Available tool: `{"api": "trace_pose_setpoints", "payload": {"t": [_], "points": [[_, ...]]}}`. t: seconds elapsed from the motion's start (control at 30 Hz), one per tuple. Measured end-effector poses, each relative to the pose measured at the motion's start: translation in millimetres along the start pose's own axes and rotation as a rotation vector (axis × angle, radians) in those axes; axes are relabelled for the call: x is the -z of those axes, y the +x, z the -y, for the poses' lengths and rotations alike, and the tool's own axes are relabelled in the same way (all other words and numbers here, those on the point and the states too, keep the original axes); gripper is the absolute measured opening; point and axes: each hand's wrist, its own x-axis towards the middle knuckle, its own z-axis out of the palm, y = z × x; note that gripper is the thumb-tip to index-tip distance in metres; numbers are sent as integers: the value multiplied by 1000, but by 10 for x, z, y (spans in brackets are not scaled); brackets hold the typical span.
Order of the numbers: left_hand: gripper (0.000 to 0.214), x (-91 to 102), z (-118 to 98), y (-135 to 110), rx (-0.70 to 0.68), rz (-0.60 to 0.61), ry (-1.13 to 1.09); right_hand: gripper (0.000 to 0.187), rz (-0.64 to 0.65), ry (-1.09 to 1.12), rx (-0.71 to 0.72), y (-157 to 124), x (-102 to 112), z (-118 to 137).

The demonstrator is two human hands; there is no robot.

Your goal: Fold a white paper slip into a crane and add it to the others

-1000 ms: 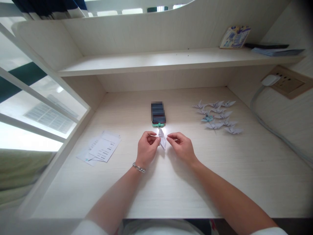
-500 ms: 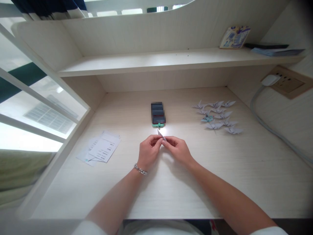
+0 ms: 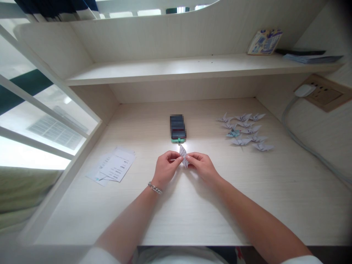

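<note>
A small folded piece of printed white paper [image 3: 183,155], pointed at both ends, is held upright above the desk. My left hand [image 3: 167,165] pinches its left side between thumb and fingers; a chain bracelet circles that wrist. From the other side my right hand [image 3: 202,165] grips the paper's right edge, its lower fingers partly hidden. Just beyond the paper lies a dark phone [image 3: 178,126] with a green lower edge and a bright light near it. Several folded paper cranes [image 3: 240,141] stand in rows at the right, one of them bluish.
Loose printed paper slips [image 3: 117,165] lie at the left of the desk [image 3: 176,216]. A shelf [image 3: 154,69] runs above, carrying a small packet [image 3: 264,42] and flat items. On the right, a cable [image 3: 299,141] hangs from a wall socket [image 3: 324,91].
The folded paper has been turned so that its broad printed face now shows, where before only a thin edge was visible. My hands have drawn slightly apart.
</note>
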Motion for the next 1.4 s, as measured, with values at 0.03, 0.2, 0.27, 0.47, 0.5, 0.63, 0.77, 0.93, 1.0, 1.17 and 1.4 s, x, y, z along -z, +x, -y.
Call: {"api": "trace_pose_setpoints", "payload": {"t": [0.03,0.2,0.27,0.47,0.5,0.63,0.77,0.93,1.0,1.17,1.4], "points": [[21,9,7,3,3,8,-3,24,-9,-35,11,3,11,6],[21,40,30,9,76,97,-51,18,-2,-140,42,21,72,31],[21,45,24,7,115,127,-72,18,22,-135,18,28,94,37],[21,60,-16,6,169,186,-115,16,119,-88,-30,24,134,75],[21,63,-22,7,173,190,-118,16,122,-87,-36,20,131,84],[19,71,-51,11,184,189,-160,16,78,-76,-24,0,102,114],[16,63,-77,4,166,181,-227,15,57,-29,-8,-14,82,121],[10,46,-73,-5,163,170,-279,12,72,8,-30,-18,89,117],[7,44,-65,-8,154,172,-288,12,86,10,-32,-23,95,123],[7,59,-57,-11,85,186,-221,13,134,4,-14,-33,103,136],[10,71,-60,-2,13,158,-86,23,61,-197,151,-18,87,86]]}}
